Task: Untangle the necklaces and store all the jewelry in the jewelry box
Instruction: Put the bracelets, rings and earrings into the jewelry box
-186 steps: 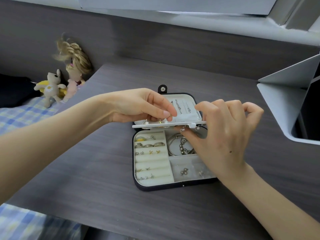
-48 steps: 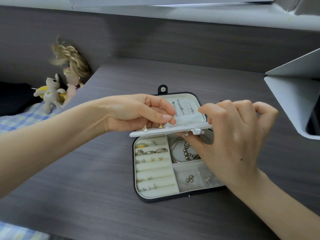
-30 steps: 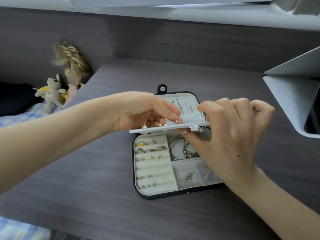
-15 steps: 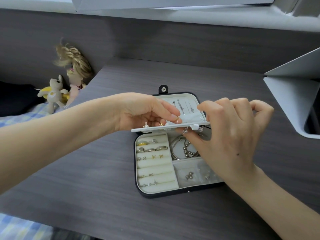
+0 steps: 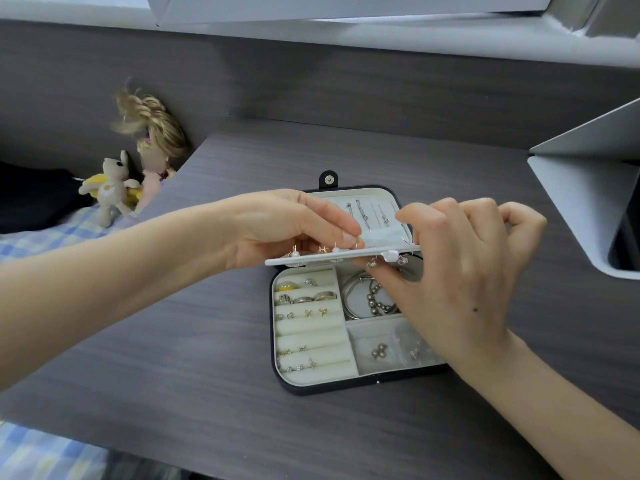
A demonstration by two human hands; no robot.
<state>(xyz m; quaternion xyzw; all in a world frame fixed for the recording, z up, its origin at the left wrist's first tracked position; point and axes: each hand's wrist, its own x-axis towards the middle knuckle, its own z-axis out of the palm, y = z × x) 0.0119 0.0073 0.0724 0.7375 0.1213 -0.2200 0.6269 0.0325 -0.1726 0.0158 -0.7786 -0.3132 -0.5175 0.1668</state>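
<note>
A dark jewelry box (image 5: 311, 388) lies open on the desk, rings and studs in its cream rolls, bangles (image 5: 360, 299) and small earrings in its right compartments. Necklaces (image 5: 363, 214) hang in the lid. A white earring panel (image 5: 304, 260) is held level above the box. My left hand (image 5: 277, 226) pinches a small gold earring (image 5: 358, 241) at the panel's top side. My right hand (image 5: 460, 275) grips the panel's right end, thumb beneath, fingers curled above.
The box sits on a dark wood-grain desk (image 5: 173, 358) with a back wall. A white angled stand (image 5: 585, 199) is at the right edge. A doll (image 5: 152, 140) and a small plush toy (image 5: 110, 185) lie on the bed at left.
Both hands stay at the panel. My left fingertips have shifted slightly right along its top edge with the small earring; the panel stays about level.
</note>
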